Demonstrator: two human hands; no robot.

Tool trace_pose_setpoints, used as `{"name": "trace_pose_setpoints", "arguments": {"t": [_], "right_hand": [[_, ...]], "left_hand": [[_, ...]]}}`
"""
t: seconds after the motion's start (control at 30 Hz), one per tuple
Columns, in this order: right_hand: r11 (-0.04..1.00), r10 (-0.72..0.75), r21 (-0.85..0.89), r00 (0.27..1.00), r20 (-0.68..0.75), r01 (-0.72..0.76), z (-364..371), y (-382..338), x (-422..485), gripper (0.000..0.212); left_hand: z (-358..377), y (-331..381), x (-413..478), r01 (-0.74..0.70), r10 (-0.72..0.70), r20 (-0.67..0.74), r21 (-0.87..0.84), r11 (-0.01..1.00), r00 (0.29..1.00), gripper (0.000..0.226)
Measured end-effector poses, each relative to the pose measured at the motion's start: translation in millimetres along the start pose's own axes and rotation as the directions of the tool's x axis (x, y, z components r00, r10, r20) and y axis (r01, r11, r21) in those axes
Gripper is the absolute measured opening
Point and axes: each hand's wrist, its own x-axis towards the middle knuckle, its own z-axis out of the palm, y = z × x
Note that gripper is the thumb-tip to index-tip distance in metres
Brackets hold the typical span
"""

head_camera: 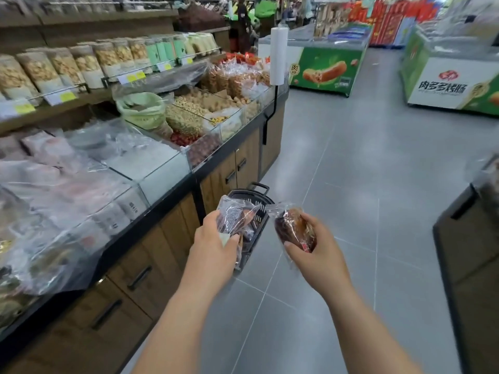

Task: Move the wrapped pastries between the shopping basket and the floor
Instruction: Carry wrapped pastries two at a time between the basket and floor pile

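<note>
Both grips full, above the floor (364, 171)
Left grip (216, 245) grasps a clear-wrapped pastry (234, 215), right grip (317, 256) a darker pastry (295, 230); basket (247, 197) just beyond the left grip.

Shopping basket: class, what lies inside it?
The left hand and its wrapped pastry cover most of the shopping basket. A dark wrapped item shows inside; the rest is hidden.
</note>
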Motion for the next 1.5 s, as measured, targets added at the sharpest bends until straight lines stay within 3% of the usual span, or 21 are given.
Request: {"name": "trace_pose_setpoints", "arguments": {"t": [0.23, 0.77, 1.5], "right_hand": [[1.000, 0.027, -0.013, 0.998, 0.048, -0.026, 6.1, 24.4, 98.7, 0.062], [0.994, -0.034, -0.081, 0.917, 0.398, 0.072, 9.2, 53.4, 343.5, 0.063], [0.970, -0.118, -0.103, 0.794, 0.596, 0.221, 168.6, 35.9, 495.5, 0.064]], "left_hand": [[38.1, 11.5, 87.2, 0.077, -0.077, -0.020, 0.011, 0.997, 0.997, 0.057], [133.6, 57.6, 256.5, 0.345, -0.359, -0.187, -0.106, 0.933, 0.914, 0.060], [94.4, -4.8, 417.8, 0.542, -0.569, -0.282, -0.173, 0.822, 0.773, 0.062]]}}
